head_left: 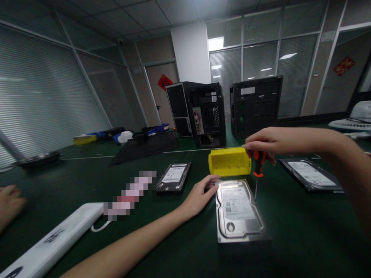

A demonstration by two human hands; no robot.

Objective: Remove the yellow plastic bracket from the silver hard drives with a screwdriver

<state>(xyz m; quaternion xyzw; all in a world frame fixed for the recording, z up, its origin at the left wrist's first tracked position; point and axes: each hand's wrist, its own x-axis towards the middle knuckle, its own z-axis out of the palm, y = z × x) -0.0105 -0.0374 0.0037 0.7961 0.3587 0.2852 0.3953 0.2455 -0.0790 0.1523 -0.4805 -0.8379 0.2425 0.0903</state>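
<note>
My right hand [263,141] is closed around the top of a screwdriver [259,164], fingers curled and pinching the orange-and-black handle. The screwdriver stands nearly upright, handle up and its thin shaft pointing straight down. The tip comes down at the right edge of the hard drive [239,210], near its far right corner. I cannot tell whether the tip sits in a screw.

The hard drive lies flat on the green desk [290,239] right in front of me, label side up. Its long axis runs from me outward, with one short end toward me and the other toward the yellow box [229,161].

My left hand [201,193] is on the left of the hard drive, fingers held loosely together and stretched out. Their tips rest on its far left corner; the hand grips nothing.

The yellow box lies on its side just beyond the hard drive's far end, its open side facing me. A second drive [174,177] lies to the left of the hard drive, well apart from it, and a third drive [311,174] lies to its right, beyond my right forearm. Farther back from the hard drive, past the yellow box, two black computer cases [199,112] stand upright. Far to its left a white power strip [55,239] lies on the desk, and another person's hand [8,204] shows at the picture's edge.
</note>
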